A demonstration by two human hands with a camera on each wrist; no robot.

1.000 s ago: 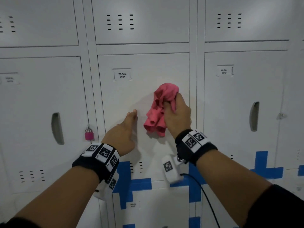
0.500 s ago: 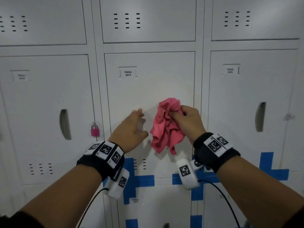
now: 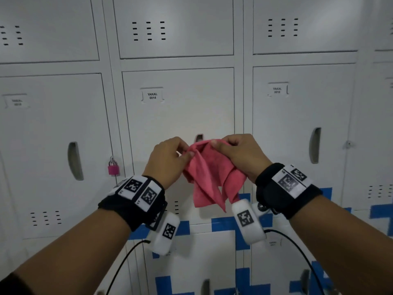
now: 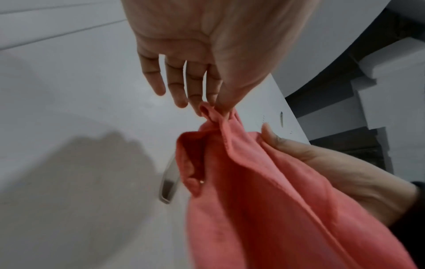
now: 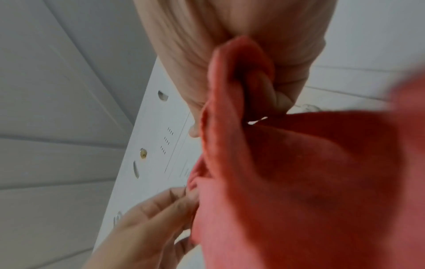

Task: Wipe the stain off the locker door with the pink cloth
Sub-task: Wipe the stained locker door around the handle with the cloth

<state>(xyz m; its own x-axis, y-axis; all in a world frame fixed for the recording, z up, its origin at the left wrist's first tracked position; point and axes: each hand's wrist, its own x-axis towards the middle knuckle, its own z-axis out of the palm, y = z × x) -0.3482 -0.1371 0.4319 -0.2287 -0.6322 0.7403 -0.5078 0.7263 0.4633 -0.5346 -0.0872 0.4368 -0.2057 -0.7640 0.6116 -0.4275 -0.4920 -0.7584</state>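
Note:
Both hands hold the pink cloth [image 3: 210, 177] up in front of the grey locker door [image 3: 178, 120] labelled YAKAL 0014, away from its surface. My left hand [image 3: 170, 158] pinches a top corner of the cloth [image 4: 264, 191] between thumb and forefinger, its other fingers loose. My right hand [image 3: 238, 154] grips the opposite top edge, fingers curled round a fold of the cloth [image 5: 287, 172]. The fabric hangs in loose folds between and below the hands. No stain shows on the visible part of the door; the cloth and hands hide its lower middle.
Neighbouring locker doors [image 3: 304, 124] stand to the left and right, each with a recessed handle [image 3: 314, 145]. A pink padlock [image 3: 113, 167] hangs on the left locker's latch. Blue tape crosses [image 3: 244, 226] mark the lower row. Black cables [image 3: 297, 252] trail from the wrist cameras.
My right hand has drawn the cloth down and away from the door. My left hand left the door and took hold of the cloth's corner; the bunched cloth is now spread between both hands.

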